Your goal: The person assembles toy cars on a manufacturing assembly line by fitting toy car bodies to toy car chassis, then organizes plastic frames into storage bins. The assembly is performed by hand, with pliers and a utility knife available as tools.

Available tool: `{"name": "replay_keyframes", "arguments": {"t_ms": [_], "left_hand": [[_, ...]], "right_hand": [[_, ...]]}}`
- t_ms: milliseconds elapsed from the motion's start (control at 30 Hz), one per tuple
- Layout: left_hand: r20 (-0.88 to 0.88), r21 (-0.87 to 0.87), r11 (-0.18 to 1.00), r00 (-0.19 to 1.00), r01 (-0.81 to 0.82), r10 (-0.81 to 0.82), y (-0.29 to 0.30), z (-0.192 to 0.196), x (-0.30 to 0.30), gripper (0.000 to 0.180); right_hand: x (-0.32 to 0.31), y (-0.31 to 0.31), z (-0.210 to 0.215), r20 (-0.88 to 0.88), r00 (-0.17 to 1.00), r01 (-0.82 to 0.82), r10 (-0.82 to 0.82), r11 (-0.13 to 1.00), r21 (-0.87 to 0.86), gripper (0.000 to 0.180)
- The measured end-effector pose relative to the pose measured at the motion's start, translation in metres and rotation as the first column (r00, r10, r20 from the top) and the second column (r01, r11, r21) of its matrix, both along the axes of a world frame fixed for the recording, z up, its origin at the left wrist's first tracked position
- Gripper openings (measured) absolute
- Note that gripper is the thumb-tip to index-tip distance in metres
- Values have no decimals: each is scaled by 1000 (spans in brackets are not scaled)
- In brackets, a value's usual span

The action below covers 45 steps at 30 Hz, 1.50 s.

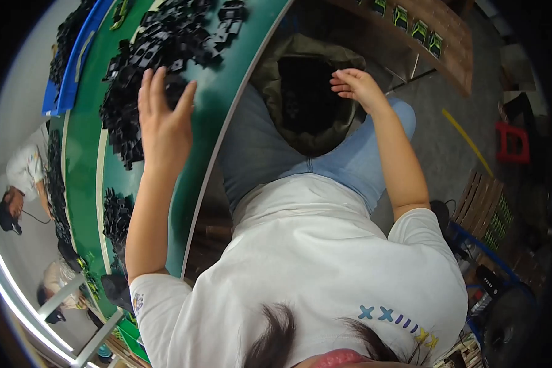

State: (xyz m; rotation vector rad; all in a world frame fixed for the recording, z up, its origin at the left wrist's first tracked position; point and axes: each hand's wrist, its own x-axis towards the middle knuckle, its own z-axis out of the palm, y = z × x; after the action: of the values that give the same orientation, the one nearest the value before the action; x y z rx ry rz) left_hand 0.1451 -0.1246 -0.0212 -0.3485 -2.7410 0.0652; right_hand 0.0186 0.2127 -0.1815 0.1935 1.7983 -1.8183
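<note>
My left hand [165, 122] is over the green worktable [193, 132], beside a heap of small black plastic parts [124, 113]. Its fingers and thumb are spread, and nothing shows in its grasp. To the right, my right hand [363, 91] hangs above the right side of an olive-green bag [267, 76] standing between my legs. Those fingers are loosely bent with small gaps, and I see nothing in them. Dark contents [310, 92] fill the bag's mouth, too dim to make out singly.
A smaller pile of black parts [116, 214] lies nearer on the table. A blue tray [73, 80] with more stands at the far left, where co-workers [26, 168] are busy. Black-and-green pieces [419, 32] line a wooden board [451, 46]. A red stool [512, 144] stands right.
</note>
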Motion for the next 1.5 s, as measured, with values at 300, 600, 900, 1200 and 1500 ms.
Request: {"name": "replay_keyframes", "arguments": {"t_ms": [300,600,900,1200,1500], "left_hand": [[397,845,496,856,-200,-330,229,-172,-81,14],[873,328,533,466,-780,144,64,-524,-89,29],[928,216,695,366,-686,73,149,-332,-95,74],[998,15,999,58,-44,-12,136,-334,-73,39],[955,135,987,253,91,-154,146,-259,-79,28]], "right_hand": [[14,1,-323,-225,974,-11,25,998,65,23],[-17,33,-230,242,970,-208,34,637,743,46],[41,34,-135,488,435,-702,756,-54,710,79],[19,34,-151,136,655,-502,743,294,813,20],[35,49,-85,157,626,-492,764,230,840,23]]}}
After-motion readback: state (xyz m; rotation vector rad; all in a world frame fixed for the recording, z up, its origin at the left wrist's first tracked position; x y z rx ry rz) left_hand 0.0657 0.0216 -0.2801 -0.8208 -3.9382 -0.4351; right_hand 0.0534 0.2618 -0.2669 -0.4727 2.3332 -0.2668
